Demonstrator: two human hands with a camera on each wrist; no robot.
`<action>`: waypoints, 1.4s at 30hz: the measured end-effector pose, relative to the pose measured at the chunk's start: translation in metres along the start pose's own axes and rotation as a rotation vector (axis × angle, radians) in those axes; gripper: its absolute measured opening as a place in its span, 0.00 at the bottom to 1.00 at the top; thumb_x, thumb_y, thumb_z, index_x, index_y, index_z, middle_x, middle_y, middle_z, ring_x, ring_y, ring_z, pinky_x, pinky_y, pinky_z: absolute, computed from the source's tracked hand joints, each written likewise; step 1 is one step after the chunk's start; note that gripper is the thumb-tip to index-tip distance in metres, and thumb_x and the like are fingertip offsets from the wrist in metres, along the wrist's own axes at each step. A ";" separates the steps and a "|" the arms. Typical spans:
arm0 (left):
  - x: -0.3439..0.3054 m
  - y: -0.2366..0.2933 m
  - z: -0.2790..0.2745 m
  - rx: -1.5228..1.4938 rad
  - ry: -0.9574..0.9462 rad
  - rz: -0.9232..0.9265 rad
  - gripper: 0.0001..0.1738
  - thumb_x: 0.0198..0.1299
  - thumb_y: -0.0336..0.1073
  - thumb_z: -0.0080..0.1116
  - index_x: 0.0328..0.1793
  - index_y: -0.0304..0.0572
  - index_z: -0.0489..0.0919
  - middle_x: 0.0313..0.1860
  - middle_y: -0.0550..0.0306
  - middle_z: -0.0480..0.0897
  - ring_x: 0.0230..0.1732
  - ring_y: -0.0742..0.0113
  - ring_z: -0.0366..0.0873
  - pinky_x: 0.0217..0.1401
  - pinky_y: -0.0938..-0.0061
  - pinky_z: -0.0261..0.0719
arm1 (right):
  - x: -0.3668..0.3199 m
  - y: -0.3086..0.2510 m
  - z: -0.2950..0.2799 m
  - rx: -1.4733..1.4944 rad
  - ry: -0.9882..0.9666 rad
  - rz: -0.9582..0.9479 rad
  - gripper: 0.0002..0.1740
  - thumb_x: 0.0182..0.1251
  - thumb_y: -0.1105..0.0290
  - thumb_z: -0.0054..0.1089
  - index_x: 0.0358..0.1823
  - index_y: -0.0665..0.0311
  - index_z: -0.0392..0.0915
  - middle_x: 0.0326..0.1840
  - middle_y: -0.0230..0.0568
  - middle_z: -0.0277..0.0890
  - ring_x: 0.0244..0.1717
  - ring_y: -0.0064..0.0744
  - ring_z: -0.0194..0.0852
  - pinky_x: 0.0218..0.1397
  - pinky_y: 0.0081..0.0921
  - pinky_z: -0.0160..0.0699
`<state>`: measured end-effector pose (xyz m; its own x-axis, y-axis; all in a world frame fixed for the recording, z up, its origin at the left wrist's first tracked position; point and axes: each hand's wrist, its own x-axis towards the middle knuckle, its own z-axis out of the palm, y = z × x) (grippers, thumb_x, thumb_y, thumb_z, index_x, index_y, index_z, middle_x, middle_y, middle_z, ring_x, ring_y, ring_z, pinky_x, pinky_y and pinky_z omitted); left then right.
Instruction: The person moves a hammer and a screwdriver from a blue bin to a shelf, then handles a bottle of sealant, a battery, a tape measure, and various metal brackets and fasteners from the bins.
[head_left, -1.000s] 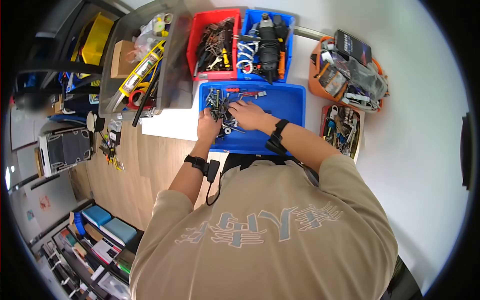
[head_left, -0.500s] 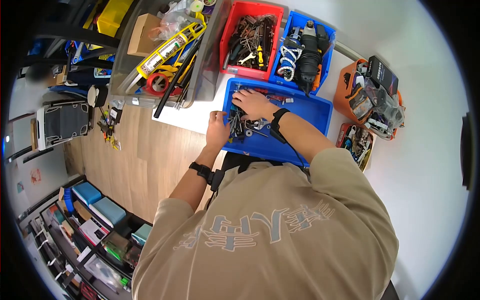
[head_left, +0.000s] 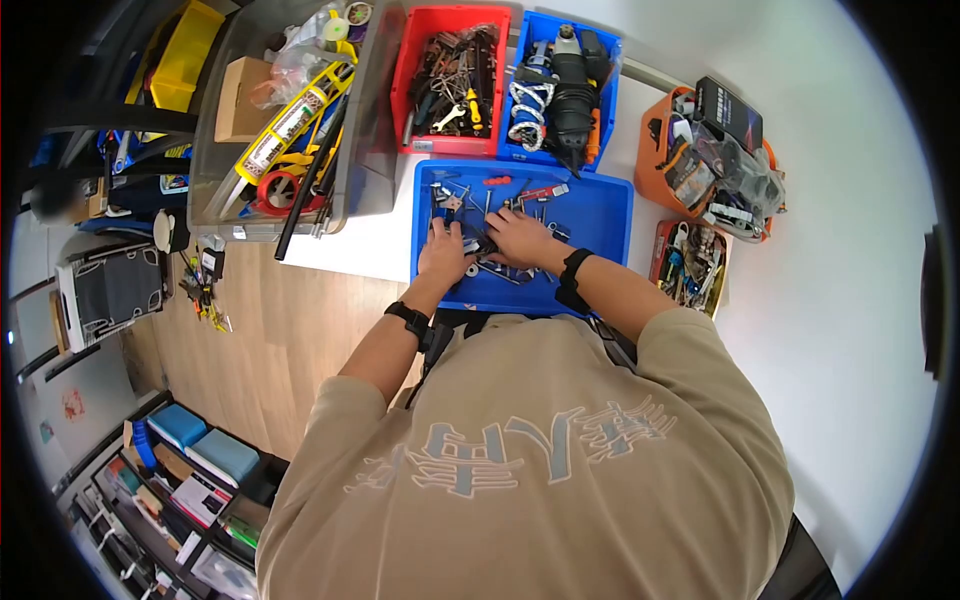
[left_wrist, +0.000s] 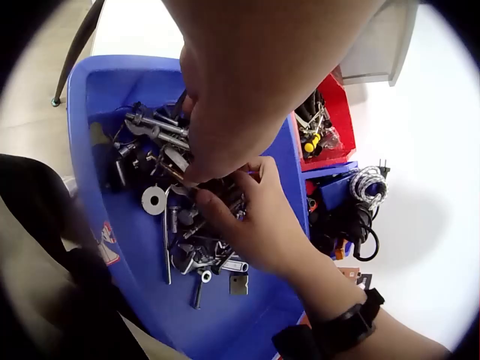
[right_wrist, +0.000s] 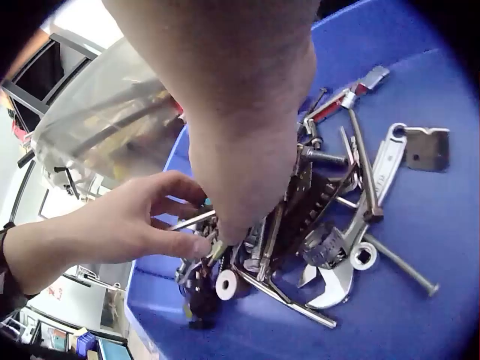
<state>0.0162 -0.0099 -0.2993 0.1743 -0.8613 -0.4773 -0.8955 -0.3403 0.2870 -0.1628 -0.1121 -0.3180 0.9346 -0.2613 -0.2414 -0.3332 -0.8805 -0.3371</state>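
A blue tray (head_left: 600,200) holds a pile of loose metal hardware. My left hand (head_left: 443,255) is down in the pile's left part. In the right wrist view its thumb and fingers (right_wrist: 161,202) bend around small metal parts. Just right of it, my right hand (head_left: 520,238) reaches into the same parts, its fingertips partly hidden; I cannot tell what it grips. About the hands lie an adjustable wrench (right_wrist: 330,289), a white washer (right_wrist: 226,285), a long bolt (right_wrist: 405,262) and a square metal plate (right_wrist: 427,148). A red-handled tool (head_left: 545,192) lies farther back.
Behind the tray stand a red bin (head_left: 402,100) of hand tools and a blue bin with a black power tool (head_left: 570,95). A grey clear box (head_left: 375,150) stands at the left. Orange containers (head_left: 655,160) stand at the right.
My left hand has moved from the tray's left edge into the parts. The right hand has come back from the upper left toward the middle. The pile is spread farther right.
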 end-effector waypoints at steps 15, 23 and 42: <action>0.015 0.025 0.021 0.305 -0.062 0.407 0.18 0.62 0.33 0.60 0.58 0.50 0.82 0.58 0.52 0.80 0.63 0.52 0.79 0.63 0.54 0.80 | -0.105 0.042 -0.006 0.308 -0.029 0.982 0.32 0.70 0.52 0.62 0.59 0.75 0.72 0.64 0.65 0.68 0.59 0.66 0.77 0.63 0.50 0.81; 0.018 0.037 0.012 0.318 -0.128 0.420 0.18 0.61 0.40 0.66 0.57 0.47 0.83 0.59 0.52 0.83 0.64 0.50 0.80 0.63 0.54 0.80 | -0.089 0.048 0.032 0.412 0.040 0.696 0.22 0.66 0.58 0.65 0.55 0.64 0.76 0.59 0.59 0.71 0.54 0.65 0.80 0.58 0.50 0.83; 0.051 0.044 0.037 -0.232 -0.069 0.141 0.16 0.69 0.42 0.57 0.51 0.35 0.84 0.46 0.33 0.87 0.52 0.33 0.84 0.58 0.46 0.81 | -0.123 0.005 0.015 0.221 0.216 1.045 0.33 0.65 0.59 0.65 0.63 0.74 0.66 0.59 0.65 0.69 0.57 0.67 0.80 0.58 0.51 0.85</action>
<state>-0.0292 -0.0547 -0.3413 0.0195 -0.8813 -0.4722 -0.7901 -0.3030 0.5329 -0.2809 -0.0787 -0.3035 0.1717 -0.9224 -0.3460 -0.9706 -0.0983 -0.2197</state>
